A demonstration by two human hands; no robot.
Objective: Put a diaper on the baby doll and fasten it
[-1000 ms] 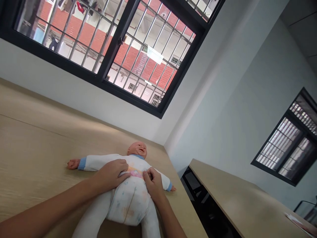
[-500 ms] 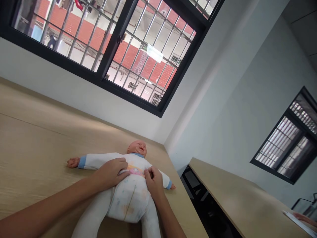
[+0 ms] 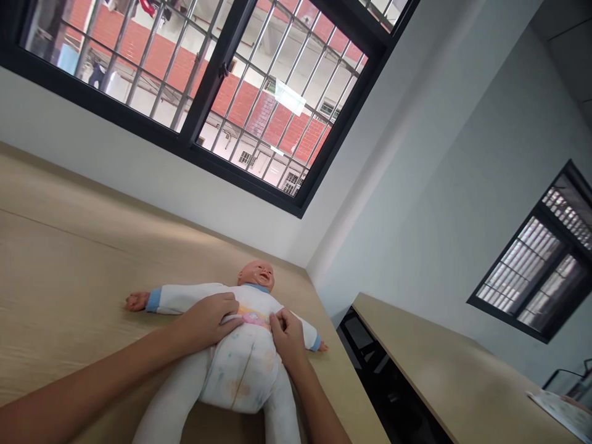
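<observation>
A baby doll [image 3: 256, 295] lies on its back on the wooden table, arms spread, dressed in white with blue cuffs and collar. Around its hips sits a white printed diaper [image 3: 243, 370] with a coloured waistband across the belly. My left hand [image 3: 215, 317] is closed at the diaper's waist on the picture's left, thumb along the band's edge. On the other side of the waist, my right hand [image 3: 287, 336] pinches the diaper's edge with curled fingers. Its fingertips are partly hidden. The doll's lower legs run out of the picture at the bottom.
The wooden table [image 3: 60, 271] reaches back to the wall under a barred window [image 3: 194, 142]. To the right, past a dark gap, stands a second table [image 3: 416, 345]. A pale flat item [image 3: 557, 413] lies at its right end.
Both hands stay at the diaper's waist with hardly any movement. At the far right edge, a person's hand over the pale flat item looks different, its details unclear.
</observation>
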